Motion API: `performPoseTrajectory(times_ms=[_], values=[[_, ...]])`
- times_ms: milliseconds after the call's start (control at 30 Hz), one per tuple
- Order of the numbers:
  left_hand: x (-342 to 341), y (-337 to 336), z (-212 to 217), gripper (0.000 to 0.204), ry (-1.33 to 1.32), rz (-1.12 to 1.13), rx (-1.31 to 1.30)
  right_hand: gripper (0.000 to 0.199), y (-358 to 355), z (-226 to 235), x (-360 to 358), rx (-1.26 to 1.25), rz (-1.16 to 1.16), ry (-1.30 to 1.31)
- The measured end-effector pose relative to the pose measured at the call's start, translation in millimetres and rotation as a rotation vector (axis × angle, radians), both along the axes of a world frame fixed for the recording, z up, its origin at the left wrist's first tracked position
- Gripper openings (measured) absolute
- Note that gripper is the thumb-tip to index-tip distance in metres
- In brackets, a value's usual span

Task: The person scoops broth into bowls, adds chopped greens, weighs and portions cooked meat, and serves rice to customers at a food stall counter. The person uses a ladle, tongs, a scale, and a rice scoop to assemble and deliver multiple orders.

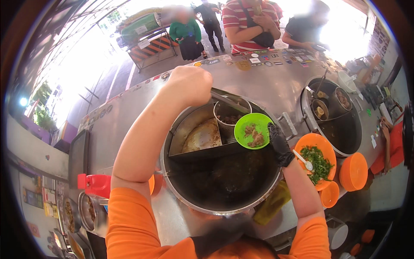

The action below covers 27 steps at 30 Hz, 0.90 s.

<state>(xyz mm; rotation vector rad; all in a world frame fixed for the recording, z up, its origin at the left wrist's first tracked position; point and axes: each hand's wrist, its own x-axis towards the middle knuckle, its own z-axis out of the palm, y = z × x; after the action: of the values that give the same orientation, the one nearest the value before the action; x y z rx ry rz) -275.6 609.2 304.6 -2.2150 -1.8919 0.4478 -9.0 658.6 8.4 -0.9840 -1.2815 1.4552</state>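
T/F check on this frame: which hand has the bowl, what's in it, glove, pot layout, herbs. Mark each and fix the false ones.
1. The right hand holds a green bowl. True.
2. The green bowl is empty. False: it holds brown pieces of food.
3. The right hand is bare. False: it wears a black glove.
4. The left hand grips a metal utensil handle over the large pot. True.
5. The large pot has metal dividers in its upper part. True.
6. The chopped green herbs sit in a blue bowl. False: the bowl is orange.

A bright green bowl (253,130), black-gloved right hand (279,144), orange bowl (318,157) of green herbs.
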Motion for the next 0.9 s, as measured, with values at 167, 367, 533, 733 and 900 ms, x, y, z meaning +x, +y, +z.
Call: performPoseTrajectory(times_ms=[167,367,533,733,900], values=[[16.5,59.9,-85.5,0.024,0.035,0.094,-0.208,0.033,11.1,-30.4,22.0,0.116,-0.026,-0.263],[30.1,90.1,-178.7,0.021,-0.145,0.094,-0.184,0.032,20.1,-76.9,35.6,0.355,-0.016,-0.288],[6.5,59.5,-132.1,0.017,-0.102,0.111,-0.129,0.031,18.6,-63.7,30.5,0.191,-0.003,-0.068],[-8.6,-7.7,-33.4,0.016,-0.194,0.009,0.017,0.03,11.3,-20.9,18.0,-0.093,-0.002,0.002],[0.4,-26.3,-17.0,0.022,-0.169,-0.082,0.065,0.037,5.5,-4.7,6.8,0.089,-0.04,-0.209]])
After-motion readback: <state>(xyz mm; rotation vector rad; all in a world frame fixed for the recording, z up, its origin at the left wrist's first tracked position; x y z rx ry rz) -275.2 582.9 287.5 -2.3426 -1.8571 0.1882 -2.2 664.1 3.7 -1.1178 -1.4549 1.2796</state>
